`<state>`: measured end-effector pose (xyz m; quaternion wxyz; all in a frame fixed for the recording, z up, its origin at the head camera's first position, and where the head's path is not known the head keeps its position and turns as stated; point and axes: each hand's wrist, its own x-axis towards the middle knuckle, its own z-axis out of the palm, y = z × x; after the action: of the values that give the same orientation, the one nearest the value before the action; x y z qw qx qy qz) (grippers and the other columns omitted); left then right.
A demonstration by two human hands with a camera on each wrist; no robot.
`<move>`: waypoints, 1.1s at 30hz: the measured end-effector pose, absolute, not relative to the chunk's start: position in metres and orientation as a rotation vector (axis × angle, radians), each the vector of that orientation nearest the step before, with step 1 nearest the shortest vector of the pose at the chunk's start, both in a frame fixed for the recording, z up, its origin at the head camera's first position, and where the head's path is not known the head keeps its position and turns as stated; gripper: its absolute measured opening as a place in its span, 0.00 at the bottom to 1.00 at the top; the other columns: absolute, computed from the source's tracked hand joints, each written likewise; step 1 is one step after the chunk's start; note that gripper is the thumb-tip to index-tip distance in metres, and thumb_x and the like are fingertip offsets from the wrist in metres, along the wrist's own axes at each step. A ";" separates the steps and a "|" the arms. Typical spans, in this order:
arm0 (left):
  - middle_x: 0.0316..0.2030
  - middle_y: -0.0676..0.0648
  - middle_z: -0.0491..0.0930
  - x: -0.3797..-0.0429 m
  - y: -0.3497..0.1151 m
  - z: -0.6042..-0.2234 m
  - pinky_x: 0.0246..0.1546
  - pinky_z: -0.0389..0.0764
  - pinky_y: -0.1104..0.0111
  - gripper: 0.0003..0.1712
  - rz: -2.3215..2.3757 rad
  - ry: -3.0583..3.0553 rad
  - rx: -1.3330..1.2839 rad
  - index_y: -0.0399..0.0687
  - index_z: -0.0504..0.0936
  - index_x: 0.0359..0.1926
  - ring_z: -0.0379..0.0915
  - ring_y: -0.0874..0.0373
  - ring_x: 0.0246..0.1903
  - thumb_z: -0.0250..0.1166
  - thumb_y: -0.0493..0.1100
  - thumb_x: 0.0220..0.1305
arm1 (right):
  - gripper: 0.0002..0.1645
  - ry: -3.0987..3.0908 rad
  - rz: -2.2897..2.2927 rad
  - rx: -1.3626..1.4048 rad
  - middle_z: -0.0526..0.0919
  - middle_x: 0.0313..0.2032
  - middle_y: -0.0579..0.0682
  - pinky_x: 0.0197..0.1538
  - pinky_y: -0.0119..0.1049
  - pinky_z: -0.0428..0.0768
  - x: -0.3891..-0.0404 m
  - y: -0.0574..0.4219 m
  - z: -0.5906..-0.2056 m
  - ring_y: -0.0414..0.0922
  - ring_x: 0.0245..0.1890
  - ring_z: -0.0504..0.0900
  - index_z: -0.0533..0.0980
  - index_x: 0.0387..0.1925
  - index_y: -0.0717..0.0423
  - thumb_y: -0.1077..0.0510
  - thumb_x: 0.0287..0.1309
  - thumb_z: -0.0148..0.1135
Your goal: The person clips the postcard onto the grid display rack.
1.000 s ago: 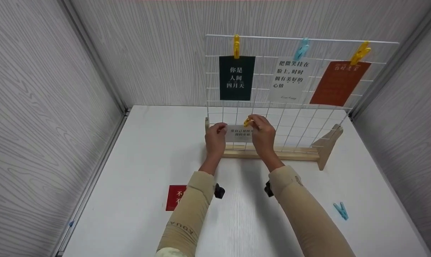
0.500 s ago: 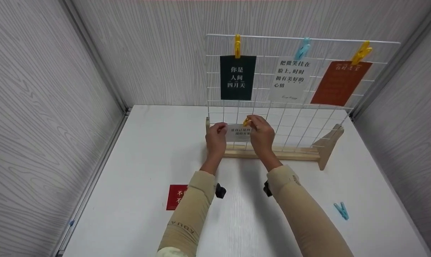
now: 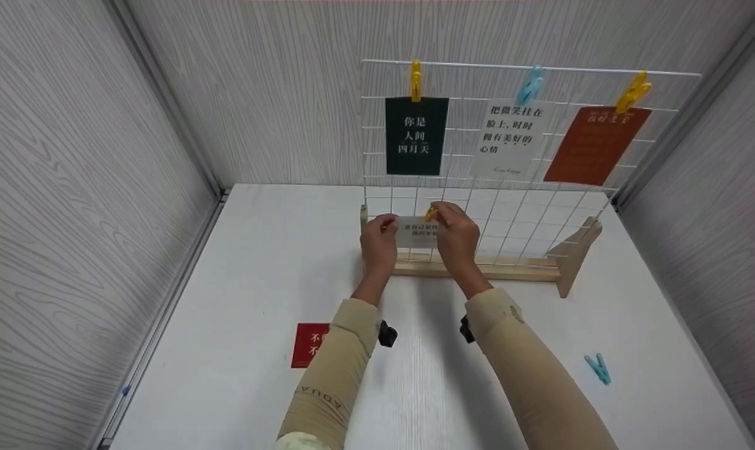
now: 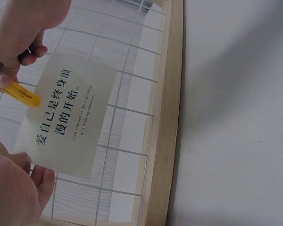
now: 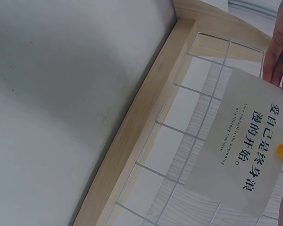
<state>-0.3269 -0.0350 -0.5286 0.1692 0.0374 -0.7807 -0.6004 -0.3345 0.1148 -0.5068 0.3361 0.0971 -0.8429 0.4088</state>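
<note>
I stand before a white table [image 3: 259, 262] closed in by grey wood-grain walls, and on it a white wire grid panel [image 3: 540, 206] rises from a pale wooden base [image 3: 515, 269].

On the left of the table a small red card [image 3: 304, 345] lies flat, not hung yet. My left hand [image 3: 378, 240] pinches the left edge of the pale grey paper card with dark Chinese print [image 4: 66, 115], holding it flat against the lower wires. My right hand [image 3: 456, 232] pinches a small yellow plastic clip [image 4: 21, 93] at the top edge of this card; if the clip bites the wire already, I cannot tell.

Above, a dark green card [image 3: 416, 136], a white card [image 3: 509, 137] and an orange card [image 3: 596, 145] hang clipped on the top wire, so I judge three are done, the fourth is in hand, one remains. A blue clip [image 3: 597, 369] waits at the right.

Compared with one second ago, my hands and the card shifted only a little leftward; the grip is unchanged.
</note>
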 end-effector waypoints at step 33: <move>0.48 0.50 0.80 -0.327 -0.032 -0.532 0.50 0.80 0.68 0.09 -1.717 -2.189 0.141 0.47 0.81 0.50 0.77 0.59 0.49 0.59 0.43 0.75 | 0.17 -2.202 1.052 0.244 0.88 0.48 0.56 0.47 0.43 0.85 -0.329 0.107 -0.508 0.49 0.46 0.88 0.81 0.56 0.60 0.59 0.70 0.61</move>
<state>-0.3274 -0.0321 -0.5317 0.1769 0.0497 -0.7734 -0.6067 -0.3293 0.1069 -0.5083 0.3379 0.0938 -0.8450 0.4038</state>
